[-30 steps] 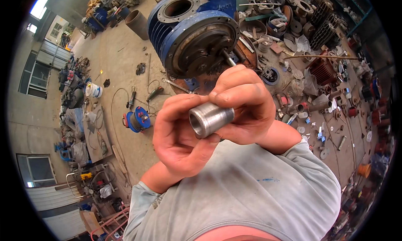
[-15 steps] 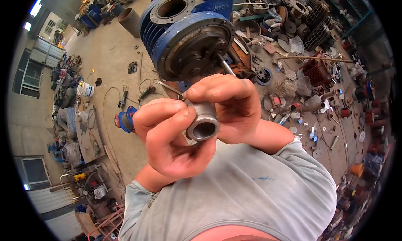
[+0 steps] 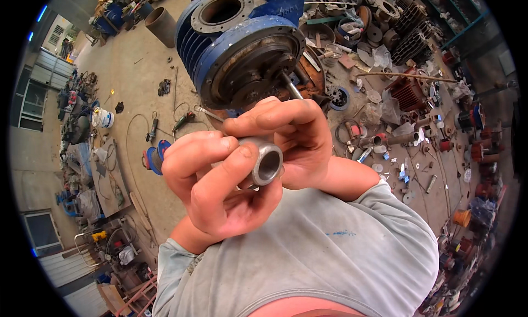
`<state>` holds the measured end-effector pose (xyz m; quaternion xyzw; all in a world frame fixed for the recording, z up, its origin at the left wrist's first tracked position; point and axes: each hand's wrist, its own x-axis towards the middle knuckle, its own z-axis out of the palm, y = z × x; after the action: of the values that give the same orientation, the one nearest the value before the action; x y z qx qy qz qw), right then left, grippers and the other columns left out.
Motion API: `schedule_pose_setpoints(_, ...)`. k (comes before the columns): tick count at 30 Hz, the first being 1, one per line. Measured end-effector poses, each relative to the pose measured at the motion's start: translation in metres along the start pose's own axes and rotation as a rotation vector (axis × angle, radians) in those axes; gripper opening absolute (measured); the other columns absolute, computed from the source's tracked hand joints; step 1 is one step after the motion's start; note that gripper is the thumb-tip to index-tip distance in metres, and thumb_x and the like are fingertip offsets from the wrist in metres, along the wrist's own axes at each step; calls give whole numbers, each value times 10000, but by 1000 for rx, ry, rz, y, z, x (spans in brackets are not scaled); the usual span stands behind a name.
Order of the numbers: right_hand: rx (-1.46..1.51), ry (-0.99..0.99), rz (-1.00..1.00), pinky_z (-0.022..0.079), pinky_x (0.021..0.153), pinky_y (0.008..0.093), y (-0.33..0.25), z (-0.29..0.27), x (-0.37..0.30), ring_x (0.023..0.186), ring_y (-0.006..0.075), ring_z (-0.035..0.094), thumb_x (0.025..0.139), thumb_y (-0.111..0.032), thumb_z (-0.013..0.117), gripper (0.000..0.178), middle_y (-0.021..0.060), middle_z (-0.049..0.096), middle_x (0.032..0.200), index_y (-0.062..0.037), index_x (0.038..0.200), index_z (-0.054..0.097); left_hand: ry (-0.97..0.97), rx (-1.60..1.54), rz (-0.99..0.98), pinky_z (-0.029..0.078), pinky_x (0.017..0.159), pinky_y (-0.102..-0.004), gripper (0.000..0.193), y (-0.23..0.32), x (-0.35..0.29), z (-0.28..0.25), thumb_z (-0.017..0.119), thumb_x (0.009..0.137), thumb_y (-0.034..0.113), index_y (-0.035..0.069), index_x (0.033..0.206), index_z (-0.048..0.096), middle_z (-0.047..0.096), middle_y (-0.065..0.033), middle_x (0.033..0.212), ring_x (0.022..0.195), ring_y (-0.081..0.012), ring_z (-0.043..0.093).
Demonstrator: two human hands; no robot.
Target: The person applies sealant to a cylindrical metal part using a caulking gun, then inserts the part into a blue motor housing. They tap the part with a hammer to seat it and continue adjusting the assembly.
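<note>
You are handling a bare metal sleeve (image 3: 260, 158) in front of your chest, and the step in hand appears to be turning and looking it over. Your left hand (image 3: 223, 187) pinches it from the left and near side, fingers above, thumb beneath; your right hand (image 3: 302, 138) closes over its far side, contact partly hidden. The sleeve sits between both hands, its open end angled near and right. Any further turn calls for one secure pinch while the other loosens.
</note>
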<state>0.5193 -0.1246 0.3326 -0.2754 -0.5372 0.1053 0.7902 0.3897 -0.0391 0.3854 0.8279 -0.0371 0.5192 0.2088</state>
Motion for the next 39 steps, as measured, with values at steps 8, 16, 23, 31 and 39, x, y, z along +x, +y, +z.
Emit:
schedule_pose_setpoints(8, 156, 70, 177, 543, 1082, 395, 6, 4, -6, 1274, 270, 668, 824, -85, 915, 676, 206, 677, 1302, 4, 1324, 468, -138, -100, -102, 536, 949, -351, 608, -8, 2, -1, 792, 787, -2, -12, 1337, 532, 442, -155, 1293, 1097, -234, 563)
schedule_pose_setpoints(16, 206, 122, 160, 554, 1013, 358, 11, 6, -2, 1154, 188, 699, 805, -66, 927, 741, 123, 721, 1161, -44, 1341, 416, -175, -53, -180, 540, 911, -316, 590, -8, 14, 3, 765, 752, -42, -32, 1302, 552, 440, -152, 1234, 1024, -202, 578)
schedule_pose_setpoints(23, 170, 180, 186, 529, 965, 312, 16, 7, -6, 1053, 109, 674, 803, -54, 927, 693, 84, 707, 1067, -77, 1235, 386, -177, -105, -213, 544, 903, -321, 578, -9, 15, 6, 728, 750, -72, -56, 1299, 547, 435, -149, 1222, 1026, -190, 576)
schedule_pose_setpoints(31, 102, 209, 179, 525, 906, 279, 10, 10, -9, 994, 70, 637, 821, -57, 906, 609, 42, 670, 1003, -60, 1215, 441, -194, -192, -317, 528, 921, -316, 506, -9, 12, 7, 674, 781, -82, -67, 1272, 552, 456, -142, 1213, 1037, -185, 571)
schedule_pose_setpoints(39, -573, 44, 64, 515, 749, 349, 8, -29, -48, 725, 233, 629, 705, -223, 948, 382, 8, 651, 788, -96, 930, 667, -385, -340, -666, 504, 833, -333, 452, -11, -26, 16, 795, 744, 52, -17, 1164, 642, 579, -121, 1088, 954, -220, 590)
